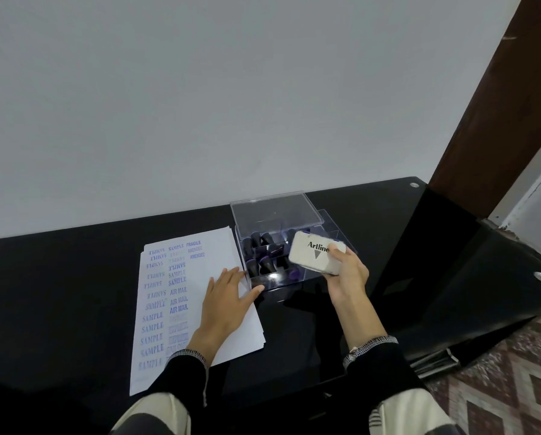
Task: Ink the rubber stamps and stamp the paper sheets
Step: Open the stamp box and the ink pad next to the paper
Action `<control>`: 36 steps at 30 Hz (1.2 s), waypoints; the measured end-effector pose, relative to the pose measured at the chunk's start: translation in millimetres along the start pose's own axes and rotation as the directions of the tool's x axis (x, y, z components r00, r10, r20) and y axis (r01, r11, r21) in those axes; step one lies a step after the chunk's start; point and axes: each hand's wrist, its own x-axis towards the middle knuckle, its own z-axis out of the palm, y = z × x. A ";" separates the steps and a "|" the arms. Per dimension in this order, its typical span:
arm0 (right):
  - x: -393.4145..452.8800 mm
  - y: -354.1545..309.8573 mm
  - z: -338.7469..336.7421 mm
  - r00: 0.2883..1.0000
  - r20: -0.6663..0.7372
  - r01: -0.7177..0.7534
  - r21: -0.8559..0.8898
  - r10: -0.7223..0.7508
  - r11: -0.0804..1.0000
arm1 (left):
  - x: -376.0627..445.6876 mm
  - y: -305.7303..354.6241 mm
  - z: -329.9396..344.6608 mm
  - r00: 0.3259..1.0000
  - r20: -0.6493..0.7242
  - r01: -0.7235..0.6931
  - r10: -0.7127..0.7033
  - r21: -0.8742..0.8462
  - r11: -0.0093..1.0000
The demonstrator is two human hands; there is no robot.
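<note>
A stack of white paper sheets (222, 246) lies on the black table, its left half covered with blue stamp marks such as SAMPLE and AIR MAIL. My left hand (228, 296) rests flat on the right part of the top sheet, fingers straight, thumb touching the clear box. My right hand (347, 277) grips a closed white Artline ink pad (313, 252) and holds it above the right side of the clear plastic box (272, 282). Several black rubber stamps (259, 262) with purple bases stand inside the box.
The box's clear lid (272, 211) stands open behind it, near the white wall. The black glass table (74, 277) ends at the right with a lower shelf (451, 277). A brown door frame (498, 120) and patterned floor (514, 372) lie to the right.
</note>
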 end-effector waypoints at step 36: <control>-23.9 41.2 -64.5 0.794 0.567 0.544 -0.823 0.218 0.160 | -39.9 -3.6 -4.3 0.962 0.204 -0.185 0.180 0.008 0.983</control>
